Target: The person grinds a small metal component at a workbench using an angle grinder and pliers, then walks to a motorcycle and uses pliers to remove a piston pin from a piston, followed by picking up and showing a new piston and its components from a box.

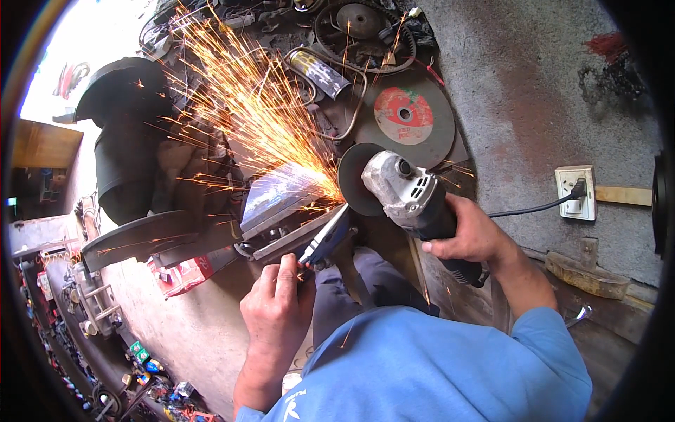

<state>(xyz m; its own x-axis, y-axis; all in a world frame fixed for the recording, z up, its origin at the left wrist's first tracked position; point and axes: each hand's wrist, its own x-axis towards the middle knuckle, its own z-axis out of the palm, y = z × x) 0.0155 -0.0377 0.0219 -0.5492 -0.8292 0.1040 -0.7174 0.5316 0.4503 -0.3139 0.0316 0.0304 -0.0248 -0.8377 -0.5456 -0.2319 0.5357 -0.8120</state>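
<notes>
Vise (278, 200), blue, likely heavy and stiff. Grinder (416, 204), right of the vise, right hand (474, 238) wrapped around its dark body: probably hefty, rigid, apt to kick; best held there, clear of the disc. Disc (357, 179), at the vise's right end, beside sparks (274, 130); likely brittle. Pliers, apparently (325, 233), at the vise's near right, left hand (274, 299) closed on the lower end: light, stiff; tip probably hot.
</notes>
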